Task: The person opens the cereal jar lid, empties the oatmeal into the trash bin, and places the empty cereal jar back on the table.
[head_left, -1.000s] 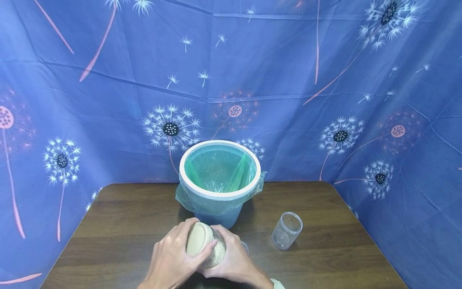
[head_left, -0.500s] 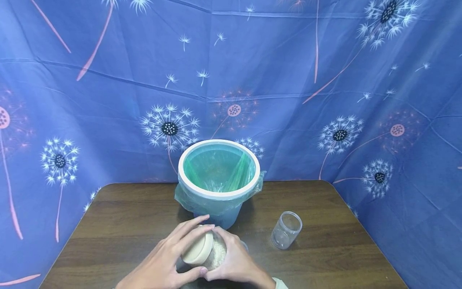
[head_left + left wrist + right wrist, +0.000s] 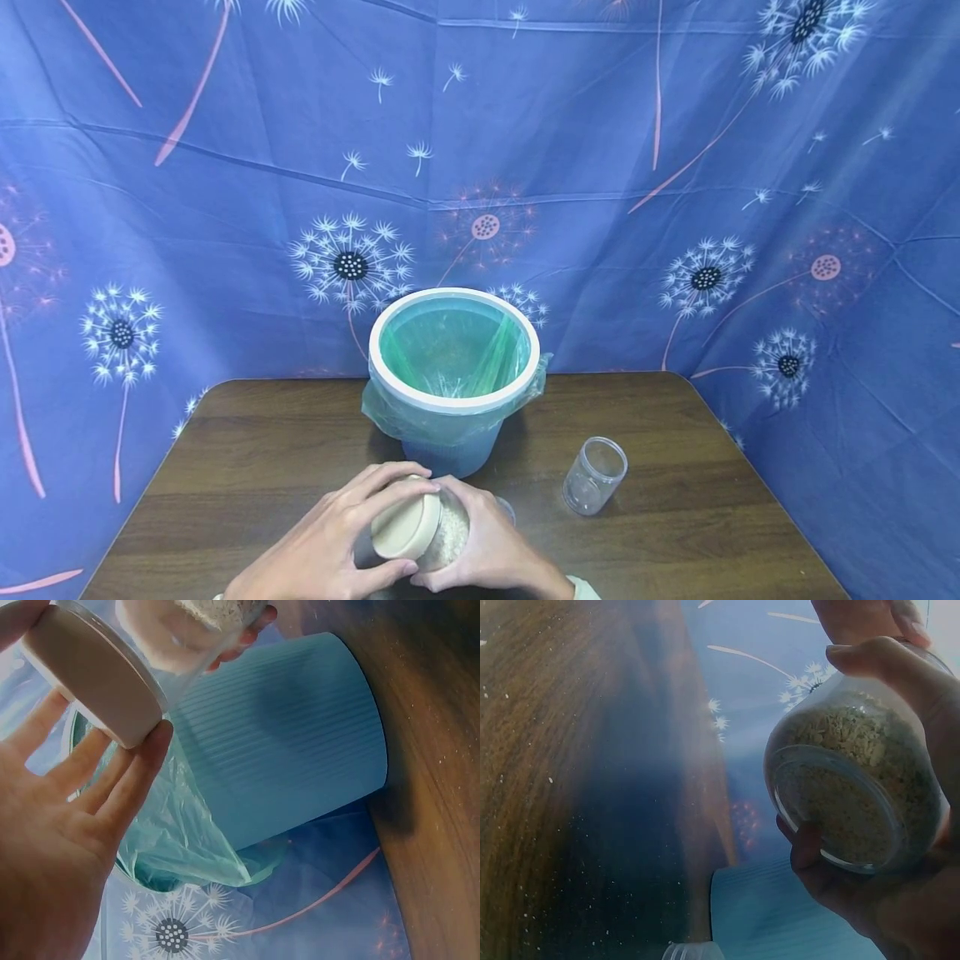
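Observation:
A clear jar (image 3: 847, 795), part full of pale, rice-like grains, is held tilted low in front of the bin. Its beige lid (image 3: 407, 525) faces left and sits at the jar's mouth. My left hand (image 3: 322, 533) grips the lid by its edge, fingers over the top and thumb below. In the left wrist view the fingertips press the rim of the lid (image 3: 94, 675). My right hand (image 3: 495, 542) is curled round the jar body, hiding part of it; grains show through the wall and base.
A blue bin (image 3: 450, 446) with a white rim ring and a green plastic liner (image 3: 180, 825) stands at the table's back middle. A clear empty container (image 3: 595, 479) stands to the right. Another clear rim (image 3: 507, 508) peeks out behind my right hand. Patterned blue cloth (image 3: 585, 275) surrounds the wooden table (image 3: 247, 467).
My left hand loosened and spread its fingers, then closed on the lid again, a little lower and further left. The jar tilted slightly; my right hand kept its hold.

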### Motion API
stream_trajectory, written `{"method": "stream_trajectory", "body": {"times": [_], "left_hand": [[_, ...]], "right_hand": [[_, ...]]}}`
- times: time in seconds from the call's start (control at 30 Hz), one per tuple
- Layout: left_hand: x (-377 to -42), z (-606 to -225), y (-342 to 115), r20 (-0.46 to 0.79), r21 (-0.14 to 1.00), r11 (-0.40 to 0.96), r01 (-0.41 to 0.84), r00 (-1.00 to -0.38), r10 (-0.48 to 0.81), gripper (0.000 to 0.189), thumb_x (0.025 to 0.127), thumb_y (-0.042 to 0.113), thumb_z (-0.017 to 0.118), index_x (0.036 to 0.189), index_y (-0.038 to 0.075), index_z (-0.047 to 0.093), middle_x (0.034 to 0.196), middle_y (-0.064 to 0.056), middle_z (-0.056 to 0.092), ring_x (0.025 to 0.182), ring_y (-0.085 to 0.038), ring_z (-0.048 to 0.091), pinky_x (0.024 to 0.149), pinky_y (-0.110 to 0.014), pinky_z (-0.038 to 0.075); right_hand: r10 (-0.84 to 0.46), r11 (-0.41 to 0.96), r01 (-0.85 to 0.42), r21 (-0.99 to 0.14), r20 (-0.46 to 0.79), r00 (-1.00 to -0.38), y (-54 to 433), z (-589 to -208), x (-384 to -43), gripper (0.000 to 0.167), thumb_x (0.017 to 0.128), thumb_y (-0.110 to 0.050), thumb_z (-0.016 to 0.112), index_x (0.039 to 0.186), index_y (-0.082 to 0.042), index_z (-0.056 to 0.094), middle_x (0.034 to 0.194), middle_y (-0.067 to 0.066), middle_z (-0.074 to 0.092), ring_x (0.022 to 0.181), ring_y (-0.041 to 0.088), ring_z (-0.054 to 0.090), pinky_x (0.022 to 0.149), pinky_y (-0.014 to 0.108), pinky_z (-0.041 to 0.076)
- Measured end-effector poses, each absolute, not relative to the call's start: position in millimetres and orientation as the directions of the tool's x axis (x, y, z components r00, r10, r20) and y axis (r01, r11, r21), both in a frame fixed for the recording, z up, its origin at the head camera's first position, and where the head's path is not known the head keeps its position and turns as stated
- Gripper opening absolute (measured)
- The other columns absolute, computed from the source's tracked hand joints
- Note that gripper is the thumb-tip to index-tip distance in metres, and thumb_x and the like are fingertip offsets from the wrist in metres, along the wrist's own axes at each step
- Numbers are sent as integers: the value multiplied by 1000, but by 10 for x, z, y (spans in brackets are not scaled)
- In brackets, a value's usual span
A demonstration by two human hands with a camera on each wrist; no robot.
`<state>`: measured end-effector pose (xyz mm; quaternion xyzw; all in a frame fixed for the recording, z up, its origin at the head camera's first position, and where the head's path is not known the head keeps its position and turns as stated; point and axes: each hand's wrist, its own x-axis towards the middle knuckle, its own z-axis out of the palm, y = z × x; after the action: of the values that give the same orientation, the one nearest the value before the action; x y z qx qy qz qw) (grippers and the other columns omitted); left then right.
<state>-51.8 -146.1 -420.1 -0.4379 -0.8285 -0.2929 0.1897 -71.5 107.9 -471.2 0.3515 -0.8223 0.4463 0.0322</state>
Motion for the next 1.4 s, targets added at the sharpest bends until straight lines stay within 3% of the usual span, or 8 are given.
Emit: {"method": "stream_trajectory", "body": {"times": [0.27,0.97,1.4], "left_hand": [[-511,-4236,-1386,611,334,493,804,-583,536,78,79,47,94,147,29,61,144,16,54,118,-4,60,84,-29,56],[-519,-4323,-1292,678,361,582,729,-633,373,70,79,47,91,140,25,64,127,16,63,104,-6,64,83,-25,55],[-464,-4347,-1201,685,382,659,648,-677,269,64,76,46,92,129,19,69,115,13,67,88,-4,63,67,-24,54]], "right_hand": [[-555,339,-591,-732,352,-754,1074,-4714,-706,83,70,-40,99,141,-29,58,120,-15,69,103,2,65,87,26,56],[-510,368,-634,-680,423,-749,1028,-4711,-712,85,67,-35,100,141,-23,58,124,-11,70,106,4,66,90,27,56],[-492,378,-628,-680,427,-759,1029,-4722,-715,86,66,-37,100,140,-19,59,123,-9,71,107,5,66,89,26,57]]}}
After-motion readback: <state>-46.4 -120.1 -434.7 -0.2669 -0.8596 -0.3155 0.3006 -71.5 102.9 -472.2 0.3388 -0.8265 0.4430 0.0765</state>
